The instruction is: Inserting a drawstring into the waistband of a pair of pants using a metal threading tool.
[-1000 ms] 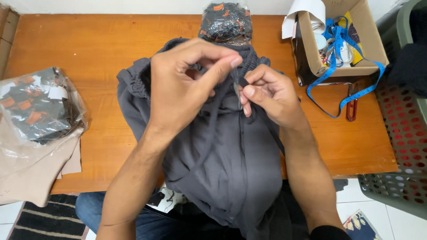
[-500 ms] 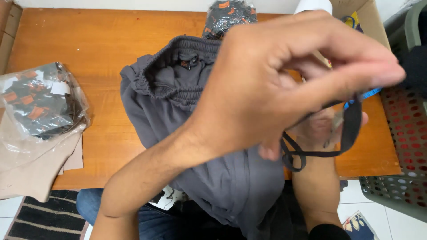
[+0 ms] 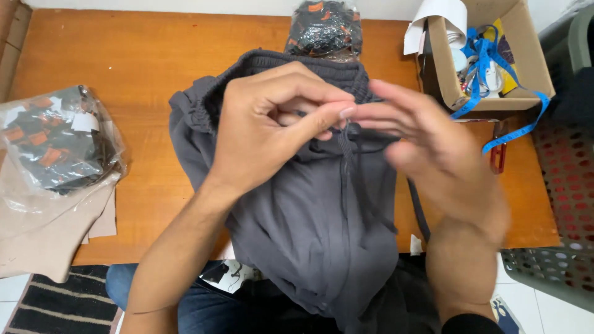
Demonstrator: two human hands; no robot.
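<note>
Pinching the dark drawstring at the waistband, the left hand closes thumb and forefinger on it; the right hand is blurred beside it, fingers loosely spread, grip unclear. Grey sweatpants lie on the wooden bench. A cardboard box holds a blue measuring tape; a plastic bag holds dark folded cloth

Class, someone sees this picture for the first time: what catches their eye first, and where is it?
Two bare hands meet at centre: the left hand pinches the drawstring of a dark grey garment spread over the wooden table, and the right hand is blurred beside it. A blue measuring tape spills from the cardboard box at upper right.
</note>
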